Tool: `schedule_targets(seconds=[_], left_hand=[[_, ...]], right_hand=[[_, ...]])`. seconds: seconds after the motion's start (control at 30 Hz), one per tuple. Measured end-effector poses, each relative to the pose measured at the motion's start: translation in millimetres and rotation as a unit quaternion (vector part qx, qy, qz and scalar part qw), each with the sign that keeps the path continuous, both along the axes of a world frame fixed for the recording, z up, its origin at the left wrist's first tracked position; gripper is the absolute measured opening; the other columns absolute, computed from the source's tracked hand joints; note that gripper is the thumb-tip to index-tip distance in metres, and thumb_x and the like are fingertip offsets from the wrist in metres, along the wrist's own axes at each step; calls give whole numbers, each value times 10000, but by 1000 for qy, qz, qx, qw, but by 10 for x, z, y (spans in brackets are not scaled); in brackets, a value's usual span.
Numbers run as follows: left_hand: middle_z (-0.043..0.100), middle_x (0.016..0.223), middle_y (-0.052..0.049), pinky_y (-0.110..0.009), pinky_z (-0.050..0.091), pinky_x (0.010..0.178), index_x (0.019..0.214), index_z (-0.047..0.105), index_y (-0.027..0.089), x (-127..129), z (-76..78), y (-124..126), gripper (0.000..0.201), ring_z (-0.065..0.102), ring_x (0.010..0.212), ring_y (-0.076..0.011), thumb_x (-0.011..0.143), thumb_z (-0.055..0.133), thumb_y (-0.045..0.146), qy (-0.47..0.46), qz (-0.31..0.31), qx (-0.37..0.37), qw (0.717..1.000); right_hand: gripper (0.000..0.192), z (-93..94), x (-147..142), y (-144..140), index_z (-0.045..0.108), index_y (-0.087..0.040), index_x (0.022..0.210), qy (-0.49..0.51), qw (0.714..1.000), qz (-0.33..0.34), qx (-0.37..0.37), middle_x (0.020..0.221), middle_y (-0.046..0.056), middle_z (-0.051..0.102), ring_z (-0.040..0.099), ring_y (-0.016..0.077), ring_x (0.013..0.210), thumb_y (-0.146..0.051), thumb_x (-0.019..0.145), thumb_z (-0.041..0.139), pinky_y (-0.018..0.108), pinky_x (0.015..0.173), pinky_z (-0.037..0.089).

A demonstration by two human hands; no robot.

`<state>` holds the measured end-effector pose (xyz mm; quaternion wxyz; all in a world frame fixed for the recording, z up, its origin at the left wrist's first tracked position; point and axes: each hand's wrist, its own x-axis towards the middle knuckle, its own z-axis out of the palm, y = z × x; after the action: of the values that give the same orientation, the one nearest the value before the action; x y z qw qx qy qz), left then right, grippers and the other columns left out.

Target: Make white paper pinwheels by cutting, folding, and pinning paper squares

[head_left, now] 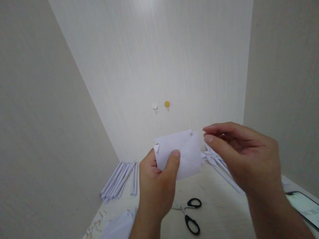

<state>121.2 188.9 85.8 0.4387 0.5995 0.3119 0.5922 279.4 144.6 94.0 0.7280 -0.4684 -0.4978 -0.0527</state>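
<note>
A single head-worn camera is looking forward and slightly down from close above the bench (217, 211), facing a pale wall (160, 60) straight ahead, with side walls closing in left and right of the view.

The left hand (156, 185) covers the lower left of the folded white paper sheet (183, 152). The right hand (243, 156) hides part of the thin rolled white paper sticks (222, 169). The black-framed phone (315, 212) and flat white sheets (114, 237) run off the bottom edge.
</note>
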Motion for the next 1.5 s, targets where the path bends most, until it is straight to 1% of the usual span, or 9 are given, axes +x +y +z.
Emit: schedule_targets(seconds=[0.17,0.23,0.37,0.57,0.83,1.03,1.3,1.43,1.5], left_hand=[[779,784,-57,-247,552,576,917,783,156,-17,7,4,223,716,681,-193,815,771,353,-10,-44,-9,999],[775,773,-52,-235,539,561,886,781,159,-23,10,4,180,709,664,-184,816,764,325,-7,-45,0,999],[768,755,-50,-233,521,537,860,780,161,-28,8,4,157,697,642,-183,812,755,308,7,-38,12,999],[763,746,-39,-227,521,541,851,772,163,-36,-11,21,139,688,637,-174,821,739,294,17,-34,14,999],[759,747,-34,-219,519,554,891,779,176,-69,-5,34,126,685,652,-169,843,725,280,28,-52,22,998],[738,728,-32,-219,486,522,858,765,179,-105,6,46,124,627,609,-155,856,713,292,67,-61,40,995],[710,706,-17,-205,450,507,774,734,176,-168,28,59,117,608,599,-139,858,704,252,129,-33,94,987],[706,707,-5,-201,441,503,814,748,185,-195,10,69,113,585,589,-129,872,696,267,145,-51,86,984],[702,707,0,-199,434,511,821,756,191,-205,1,74,109,571,590,-123,876,693,262,158,-46,94,982]], right_hand=[[109,-11,-24,46,801,-258,899,-60,998,11,-21,843,2,764,667,177,723,-227,796,815,336,697,547],[80,-18,-22,49,804,-264,879,-55,998,15,-31,818,0,760,666,175,711,-215,817,794,330,679,541],[118,-24,1,33,801,-286,860,-62,997,22,-29,802,-13,750,661,169,710,-179,837,756,318,672,531],[143,4,-7,9,770,-270,842,-100,995,21,-15,825,-22,748,645,163,714,-141,784,751,315,677,528],[74,1,-29,12,769,-260,838,-117,993,-3,-10,792,-15,732,635,165,689,-189,820,778,327,649,518],[88,5,-17,13,763,-267,822,-131,991,-19,-13,779,-9,732,627,171,668,-180,827,753,333,632,516],[86,24,7,0,753,-248,773,-153,987,-23,-52,735,-10,704,597,160,640,-180,824,742,319,585,471],[39,10,47,-9,763,-248,808,-168,983,-23,-76,747,-10,688,573,154,632,-214,826,759,313,551,439],[21,0,61,-7,763,-248,822,-173,981,-20,-79,756,-12,686,565,151,629,-228,827,767,314,554,436]])
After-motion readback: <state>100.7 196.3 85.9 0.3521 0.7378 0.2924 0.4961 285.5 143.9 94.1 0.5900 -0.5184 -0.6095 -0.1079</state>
